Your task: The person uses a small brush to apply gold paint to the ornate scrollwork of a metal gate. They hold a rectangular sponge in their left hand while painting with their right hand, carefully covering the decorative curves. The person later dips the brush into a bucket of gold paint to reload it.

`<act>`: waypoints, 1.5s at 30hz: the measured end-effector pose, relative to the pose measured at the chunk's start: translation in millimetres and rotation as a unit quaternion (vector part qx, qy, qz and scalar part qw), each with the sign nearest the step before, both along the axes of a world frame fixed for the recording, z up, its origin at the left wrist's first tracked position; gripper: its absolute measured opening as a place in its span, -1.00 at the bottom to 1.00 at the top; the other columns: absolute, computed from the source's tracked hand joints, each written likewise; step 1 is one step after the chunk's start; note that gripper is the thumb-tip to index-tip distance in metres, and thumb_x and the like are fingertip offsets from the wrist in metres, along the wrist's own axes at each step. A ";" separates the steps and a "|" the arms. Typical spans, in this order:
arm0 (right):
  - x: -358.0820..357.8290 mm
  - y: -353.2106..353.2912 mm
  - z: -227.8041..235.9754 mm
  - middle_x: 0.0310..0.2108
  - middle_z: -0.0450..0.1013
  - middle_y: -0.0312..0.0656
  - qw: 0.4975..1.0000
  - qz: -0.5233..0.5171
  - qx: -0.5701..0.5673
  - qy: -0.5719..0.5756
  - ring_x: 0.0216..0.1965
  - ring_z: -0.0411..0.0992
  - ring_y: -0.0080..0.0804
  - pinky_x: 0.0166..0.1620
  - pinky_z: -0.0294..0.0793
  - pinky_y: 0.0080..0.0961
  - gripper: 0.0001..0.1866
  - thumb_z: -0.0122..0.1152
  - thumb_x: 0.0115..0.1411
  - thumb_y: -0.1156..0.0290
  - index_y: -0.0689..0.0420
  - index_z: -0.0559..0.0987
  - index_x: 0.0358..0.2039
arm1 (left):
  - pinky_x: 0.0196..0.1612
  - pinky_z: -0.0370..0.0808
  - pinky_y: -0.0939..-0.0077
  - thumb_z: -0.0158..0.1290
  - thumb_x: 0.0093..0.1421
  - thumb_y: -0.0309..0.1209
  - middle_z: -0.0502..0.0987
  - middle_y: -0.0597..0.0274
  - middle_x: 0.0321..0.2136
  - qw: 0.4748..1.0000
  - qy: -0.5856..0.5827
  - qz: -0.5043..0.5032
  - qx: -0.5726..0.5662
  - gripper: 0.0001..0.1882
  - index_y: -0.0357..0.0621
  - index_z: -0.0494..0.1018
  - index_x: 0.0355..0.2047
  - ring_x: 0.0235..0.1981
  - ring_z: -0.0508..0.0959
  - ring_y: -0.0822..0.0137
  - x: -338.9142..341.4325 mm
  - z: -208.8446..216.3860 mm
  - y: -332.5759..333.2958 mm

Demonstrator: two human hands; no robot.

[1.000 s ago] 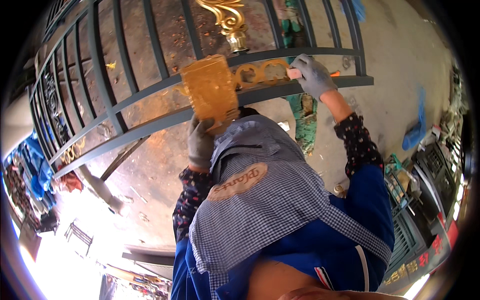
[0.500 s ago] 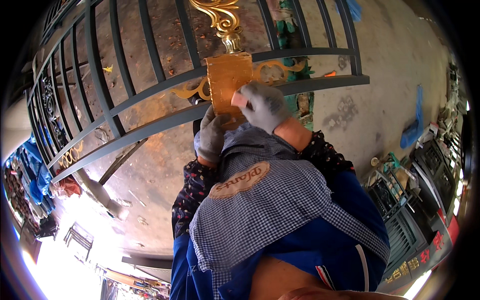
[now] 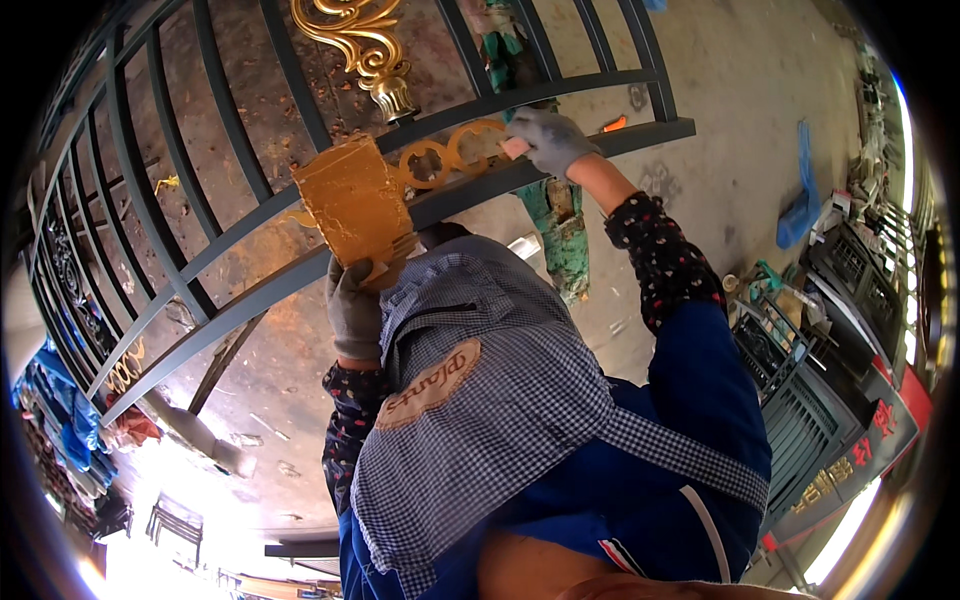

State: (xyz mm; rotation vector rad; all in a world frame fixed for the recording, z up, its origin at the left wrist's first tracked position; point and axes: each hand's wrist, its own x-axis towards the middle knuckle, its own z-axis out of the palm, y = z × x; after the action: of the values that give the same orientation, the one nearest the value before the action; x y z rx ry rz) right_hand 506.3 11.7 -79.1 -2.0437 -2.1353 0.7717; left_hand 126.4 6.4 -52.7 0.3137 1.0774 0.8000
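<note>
My left hand, in a grey glove, grips the lower edge of a gold-smeared flat board. The board lies tilted across the lower bars of a dark grey metal railing. Between my gloved right hand's thumb and fingers is a small pink sponge piece. It is at the right end of a flat gold scroll ornament between the two lower bars; whether it touches cannot be made out. Further up, a shiny gold leaf-scroll casting sits between the upright bars.
Under the railing stands a green, paint-worn support. A small orange object lies near the railing's right end. Blue plastic is on the concrete floor at right, beside stacked dark metal panels. Blue cloth or plastic hangs at far left.
My right hand has moved from the board to the right end of the scroll ornament, with the sponge in it. The board has swung left and tilted, uncovering more of the scroll.
</note>
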 end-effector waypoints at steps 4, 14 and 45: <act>-19.7 12.7 -1.5 -0.09 0.44 -0.19 0.986 0.123 -0.042 -0.105 -0.06 0.48 -0.12 -0.06 0.49 -0.21 -0.72 0.18 0.02 0.53 0.01 0.57 -0.20 | 0.09 0.51 0.32 -0.03 0.17 -0.54 0.49 0.03 0.01 1.000 -0.019 0.005 0.009 -0.54 -0.34 0.35 0.12 0.02 0.53 0.15 -4.4 2.2 0.8; 11.6 8.5 14.7 -0.19 0.41 -0.23 0.976 0.173 -0.012 -0.132 -0.15 0.47 -0.18 -0.07 0.47 -0.26 -0.73 0.18 0.01 0.52 0.01 0.57 -0.23 | 0.08 0.52 0.35 -0.04 0.17 -0.58 0.49 0.03 0.01 0.999 -0.016 0.035 -0.006 -0.54 -0.34 0.35 0.12 0.02 0.53 0.17 -5.3 4.2 1.7; -9.7 -8.2 -14.9 -0.22 0.49 -0.04 0.973 -0.187 0.028 -0.130 -0.23 0.53 0.02 -0.19 0.52 -0.07 -0.73 0.19 0.07 0.32 0.08 0.47 -0.20 | 0.15 0.45 0.32 0.01 0.16 -0.52 0.46 0.03 0.06 1.000 -0.010 -0.008 0.016 -0.51 -0.33 0.34 0.14 0.08 0.49 0.16 -4.8 4.0 8.5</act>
State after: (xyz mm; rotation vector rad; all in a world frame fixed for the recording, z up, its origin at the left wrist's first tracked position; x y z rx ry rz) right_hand 496.6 3.5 -94.1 -2.5251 -1.7631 0.4079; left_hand 121.5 14.9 -48.7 0.3406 1.0429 0.8051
